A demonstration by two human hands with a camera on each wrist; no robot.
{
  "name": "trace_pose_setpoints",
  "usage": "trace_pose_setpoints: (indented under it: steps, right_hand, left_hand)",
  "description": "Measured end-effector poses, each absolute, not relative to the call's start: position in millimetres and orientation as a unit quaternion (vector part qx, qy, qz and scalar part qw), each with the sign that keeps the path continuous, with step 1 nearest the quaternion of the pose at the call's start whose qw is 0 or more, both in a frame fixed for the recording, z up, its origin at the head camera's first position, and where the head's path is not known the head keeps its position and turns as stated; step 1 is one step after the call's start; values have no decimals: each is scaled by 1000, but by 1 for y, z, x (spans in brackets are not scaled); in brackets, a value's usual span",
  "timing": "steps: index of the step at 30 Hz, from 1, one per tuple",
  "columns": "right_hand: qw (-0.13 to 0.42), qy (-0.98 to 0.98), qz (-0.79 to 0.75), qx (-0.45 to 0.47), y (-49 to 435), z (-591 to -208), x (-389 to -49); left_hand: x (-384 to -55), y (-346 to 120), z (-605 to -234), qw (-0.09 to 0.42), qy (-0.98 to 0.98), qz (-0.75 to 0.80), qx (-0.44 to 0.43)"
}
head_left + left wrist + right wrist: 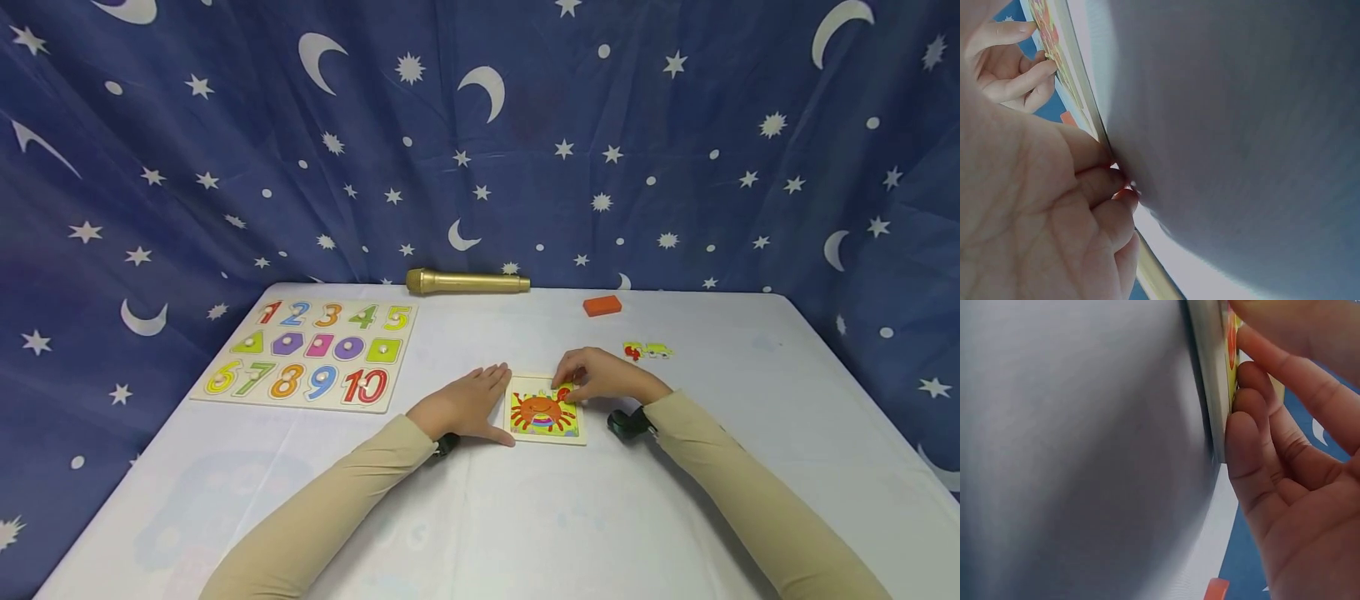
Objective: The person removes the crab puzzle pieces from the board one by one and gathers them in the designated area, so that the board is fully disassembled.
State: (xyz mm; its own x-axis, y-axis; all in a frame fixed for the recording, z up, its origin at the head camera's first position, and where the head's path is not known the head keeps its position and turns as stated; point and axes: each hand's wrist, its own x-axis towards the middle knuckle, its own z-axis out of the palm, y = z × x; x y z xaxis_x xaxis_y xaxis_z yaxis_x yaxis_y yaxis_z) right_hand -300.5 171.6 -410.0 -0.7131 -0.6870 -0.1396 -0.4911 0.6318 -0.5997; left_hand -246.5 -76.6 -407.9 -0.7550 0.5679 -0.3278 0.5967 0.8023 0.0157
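A small square wooden crab puzzle [543,415] lies in its pale frame on the table, between the two hands. My left hand [467,405] rests at the frame's left edge, fingers stretched forward and thumb near the lower left corner. In the left wrist view its fingertips meet the white cloth. At the upper right corner, my right hand [600,374] pinches a puzzle piece with a red claw [562,394] between thumb and forefinger. The right wrist view shows its other fingers curled along the frame's edge [1213,394].
Two loose yellow puzzle pieces [658,351], one with red on it, lie right of the right hand. Behind are an orange-red block [602,306] and a gold microphone [468,282]. A number-and-shape peg board [401,367] lies at left. A starry blue curtain [540,200] hangs behind.
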Motion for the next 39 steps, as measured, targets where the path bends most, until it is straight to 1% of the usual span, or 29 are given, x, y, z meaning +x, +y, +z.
trace_pose_setpoints:
  steps: [10,23,27,39]
  right_hand:
    - [181,894,-271,-309,169,-410,-299]
    - [157,892,-293,-306,171,-412,-293]
    - [147,896,-299,-294,171,-413,-292]
    - [147,908,-296,-255,172,-412,-290]
  left_hand:
    - [-249,-76,-410,161,937,-52,306]
    - [-249,-76,-411,162,936,-43,308]
    - [-249,-77,-411,162,936,-39,309]
    - [-247,-77,-412,156,935,-41,315]
